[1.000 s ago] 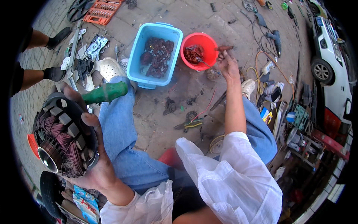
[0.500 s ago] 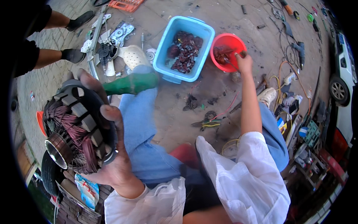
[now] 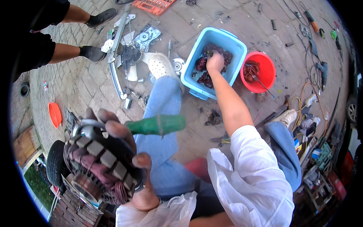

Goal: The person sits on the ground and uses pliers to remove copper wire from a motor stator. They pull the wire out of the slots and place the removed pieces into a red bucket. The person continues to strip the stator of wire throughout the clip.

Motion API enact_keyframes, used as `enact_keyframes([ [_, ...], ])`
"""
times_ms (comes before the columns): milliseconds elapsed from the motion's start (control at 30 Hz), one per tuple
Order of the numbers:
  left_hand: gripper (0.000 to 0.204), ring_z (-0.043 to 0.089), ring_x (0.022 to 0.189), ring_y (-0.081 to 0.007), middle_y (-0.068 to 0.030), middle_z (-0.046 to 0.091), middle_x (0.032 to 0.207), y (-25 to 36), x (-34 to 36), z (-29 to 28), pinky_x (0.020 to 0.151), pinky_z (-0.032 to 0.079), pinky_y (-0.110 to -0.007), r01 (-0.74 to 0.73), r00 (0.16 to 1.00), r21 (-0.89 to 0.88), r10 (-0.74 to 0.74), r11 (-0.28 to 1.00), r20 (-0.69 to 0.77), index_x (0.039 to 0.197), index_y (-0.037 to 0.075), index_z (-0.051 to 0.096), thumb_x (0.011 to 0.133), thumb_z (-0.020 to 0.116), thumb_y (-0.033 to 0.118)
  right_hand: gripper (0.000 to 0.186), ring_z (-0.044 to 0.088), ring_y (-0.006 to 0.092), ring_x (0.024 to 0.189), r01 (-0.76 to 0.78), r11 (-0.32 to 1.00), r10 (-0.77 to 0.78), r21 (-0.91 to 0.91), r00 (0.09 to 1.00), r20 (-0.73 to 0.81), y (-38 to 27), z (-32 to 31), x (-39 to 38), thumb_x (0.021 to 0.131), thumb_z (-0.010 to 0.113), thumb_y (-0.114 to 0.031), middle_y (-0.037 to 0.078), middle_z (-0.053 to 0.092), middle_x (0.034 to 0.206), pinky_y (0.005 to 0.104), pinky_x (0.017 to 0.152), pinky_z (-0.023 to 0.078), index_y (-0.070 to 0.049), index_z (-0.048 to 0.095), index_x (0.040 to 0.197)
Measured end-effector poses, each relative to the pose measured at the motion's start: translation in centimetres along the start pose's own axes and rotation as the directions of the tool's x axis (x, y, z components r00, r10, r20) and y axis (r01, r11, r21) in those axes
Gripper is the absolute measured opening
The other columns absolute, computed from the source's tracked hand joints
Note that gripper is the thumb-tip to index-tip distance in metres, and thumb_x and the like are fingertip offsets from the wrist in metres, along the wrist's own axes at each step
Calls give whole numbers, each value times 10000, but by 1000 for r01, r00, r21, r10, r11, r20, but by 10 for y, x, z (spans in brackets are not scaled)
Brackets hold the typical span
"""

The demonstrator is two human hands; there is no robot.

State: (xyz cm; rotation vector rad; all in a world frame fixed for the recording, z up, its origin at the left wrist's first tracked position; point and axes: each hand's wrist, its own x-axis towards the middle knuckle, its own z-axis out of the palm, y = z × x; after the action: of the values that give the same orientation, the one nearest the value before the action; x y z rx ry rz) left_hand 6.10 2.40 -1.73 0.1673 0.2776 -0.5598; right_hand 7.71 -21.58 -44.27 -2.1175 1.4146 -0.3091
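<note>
My left hand (image 3: 141, 178) grips a motor armature (image 3: 98, 162) with grey core teeth, reddish-brown wire windings and a copper commutator, set in a black housing. A green tool handle (image 3: 160, 125), like a screwdriver's, sticks out to the right from behind the same hand's fingers; its far end is hidden. Farther out, my right hand (image 3: 215, 62) reaches down into a light blue plastic basin (image 3: 194, 85), over a heap of dark red wire scraps (image 3: 206, 79). Its fingertips are hidden, so whether they grasp anything does not show.
Right of the basin stands a red bowl (image 3: 268, 73) with brown wire pieces and a thin rod leaning out. Metal parts (image 3: 130, 56) lie left of my shoe. Another person's legs (image 3: 68, 53) stand far left. Tools and cables (image 3: 321, 72) spread over the ground at right.
My right hand has left the red bowl and the rod there and moved left into the blue basin. The left hand still holds the armature, now lower in view.
</note>
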Motion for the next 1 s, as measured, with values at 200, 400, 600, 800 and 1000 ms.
enact_keyframes([
  [200,726,243,1369,-277,-105,155,1482,9,4,-14,983,325,-590,9,995,12,-10,1000,97,1458,173,166,872,543,378,289,532,329,1039,97,978,-101,-184,995,-13,10,6,14,704,687,-69,133,532,1144,437,849,480,-84,637,989],
  [400,798,209,1384,-276,-115,128,1489,17,3,-11,1022,300,-579,36,990,19,-39,999,133,1463,138,139,850,594,371,295,518,374,1032,82,994,-90,-71,989,-117,3,-13,10,684,682,-50,174,562,1072,433,850,483,-82,636,974],
  [600,779,173,1394,-283,-123,141,1499,15,-4,-2,1057,256,-557,34,987,-4,-33,999,157,1466,127,148,852,581,332,118,632,210,867,-435,303,140,848,900,412,-19,-77,-18,865,582,15,135,602,943,288,765,547,56,536,965],
  [800,802,151,1384,-367,-226,178,1473,6,-5,-5,1114,177,-562,22,994,11,-23,1000,109,1428,33,195,812,620,321,117,618,184,855,-308,80,0,948,951,309,-36,-166,-48,873,569,4,94,596,929,277,772,528,29,544,984],
  [1000,815,164,1369,-422,-260,207,1452,-1,-5,1,1117,154,-587,17,997,-17,-16,1000,81,1402,1,229,770,641,309,63,599,148,809,-100,139,-53,985,993,108,-61,-211,-61,867,565,-11,72,594,911,305,727,549,5,567,928],
])
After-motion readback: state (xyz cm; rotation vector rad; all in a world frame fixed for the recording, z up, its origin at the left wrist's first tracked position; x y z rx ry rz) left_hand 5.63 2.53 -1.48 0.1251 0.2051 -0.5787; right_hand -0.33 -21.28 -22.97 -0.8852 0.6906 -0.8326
